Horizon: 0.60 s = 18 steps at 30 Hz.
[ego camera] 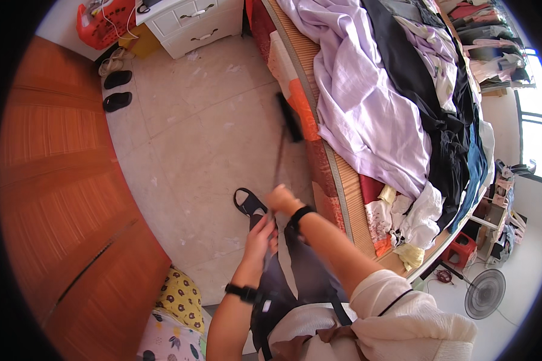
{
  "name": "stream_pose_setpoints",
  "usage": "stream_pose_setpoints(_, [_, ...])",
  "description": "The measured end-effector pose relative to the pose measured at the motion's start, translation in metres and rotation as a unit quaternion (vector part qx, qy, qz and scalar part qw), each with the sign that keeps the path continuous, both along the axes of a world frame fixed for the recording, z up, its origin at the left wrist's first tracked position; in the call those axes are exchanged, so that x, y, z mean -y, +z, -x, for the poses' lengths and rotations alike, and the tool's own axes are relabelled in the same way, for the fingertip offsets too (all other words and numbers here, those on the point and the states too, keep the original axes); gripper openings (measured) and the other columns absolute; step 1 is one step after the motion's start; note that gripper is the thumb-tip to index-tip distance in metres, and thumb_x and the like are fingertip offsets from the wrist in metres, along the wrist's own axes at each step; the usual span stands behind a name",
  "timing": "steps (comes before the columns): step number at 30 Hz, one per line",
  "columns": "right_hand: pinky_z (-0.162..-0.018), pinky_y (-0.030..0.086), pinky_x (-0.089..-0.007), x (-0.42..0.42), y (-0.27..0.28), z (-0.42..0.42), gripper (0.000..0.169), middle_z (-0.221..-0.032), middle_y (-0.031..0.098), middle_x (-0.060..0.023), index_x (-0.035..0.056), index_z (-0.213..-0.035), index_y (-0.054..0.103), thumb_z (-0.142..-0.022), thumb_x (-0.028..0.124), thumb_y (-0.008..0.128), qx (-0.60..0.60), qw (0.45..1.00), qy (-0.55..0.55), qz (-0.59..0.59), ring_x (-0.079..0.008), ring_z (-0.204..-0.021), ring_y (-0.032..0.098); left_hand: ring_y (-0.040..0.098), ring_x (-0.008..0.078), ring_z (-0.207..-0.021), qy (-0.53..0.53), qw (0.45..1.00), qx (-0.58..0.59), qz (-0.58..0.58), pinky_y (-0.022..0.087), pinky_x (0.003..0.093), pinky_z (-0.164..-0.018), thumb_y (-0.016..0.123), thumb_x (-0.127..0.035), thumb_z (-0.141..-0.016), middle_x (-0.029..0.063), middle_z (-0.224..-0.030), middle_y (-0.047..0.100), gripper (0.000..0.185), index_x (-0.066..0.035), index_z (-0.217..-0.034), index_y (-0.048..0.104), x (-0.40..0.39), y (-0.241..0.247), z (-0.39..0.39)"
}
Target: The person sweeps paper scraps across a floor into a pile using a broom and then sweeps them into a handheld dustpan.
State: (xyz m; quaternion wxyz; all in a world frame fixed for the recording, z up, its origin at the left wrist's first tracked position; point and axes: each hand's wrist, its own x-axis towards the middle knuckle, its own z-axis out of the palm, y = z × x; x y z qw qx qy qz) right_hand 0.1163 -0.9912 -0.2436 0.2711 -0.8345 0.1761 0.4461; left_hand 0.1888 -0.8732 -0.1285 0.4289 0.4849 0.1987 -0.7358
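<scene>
My right hand (282, 200) is closed round the handle of a broom (279, 153), just above my left hand (263, 234), which grips the same handle closer to my body. The handle slants up the picture to a blurred dark head (289, 118) at the foot of the bed, against the red and orange hanging bed cover (303, 108). Whitish scraps (235, 67) lie scattered on the tiled floor (198, 135). My sandalled foot (249, 202) is beside my hands.
The bed with its woven mat (343, 189) bears a lilac sheet (370, 122) and piled clothes. A wooden wardrobe (67, 171) stands at left, black slippers (117, 101) beside it. A white drawer cabinet (189, 27) is at the top. Patterned bags (178, 298) lie lower left; a fan (484, 294) stands lower right.
</scene>
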Motion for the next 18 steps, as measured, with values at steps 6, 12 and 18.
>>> stream_pose_setpoints(6, [-0.078,0.040,-0.0461,-0.128,0.015,-0.120,0.045,-0.093,0.054,-0.0289,-0.0033,-0.102,0.041,-0.075,0.031,0.050,-0.011,0.807,-0.558,-0.193,-0.0386,-0.090,0.054,0.039,0.0078,-0.043,0.028,0.982,0.127,-0.136,0.033,0.0211,-0.039,0.048,-0.013,-0.084,0.0028,-0.066,0.046,0.046,-0.012,-0.128,0.033,-0.058,0.090,-0.093])
stream_pose_setpoints(12, [-0.078,0.040,-0.0474,-0.052,0.078,-0.115,0.050,-0.093,0.055,-0.0271,-0.0047,-0.103,0.039,-0.074,0.034,0.051,0.005,0.783,-0.614,-0.098,-0.0377,-0.089,0.055,0.039,0.0080,-0.043,0.015,0.990,0.101,-0.099,0.032,0.0205,-0.038,0.048,-0.013,-0.084,0.0022,-0.065,0.045,0.047,-0.013,-0.129,0.032,0.016,0.134,-0.105])
stream_pose_setpoints(18, [-0.060,0.047,-0.0358,0.135,0.036,-0.089,0.046,-0.080,0.058,-0.0216,-0.0105,-0.097,0.046,-0.071,0.026,0.053,0.043,0.746,-0.664,0.019,-0.0289,-0.074,0.059,0.040,0.0064,-0.044,0.052,0.998,-0.015,-0.014,0.032,0.0196,-0.039,0.052,-0.019,-0.082,0.0004,-0.065,0.045,0.042,-0.012,-0.122,0.039,0.157,0.049,-0.098])
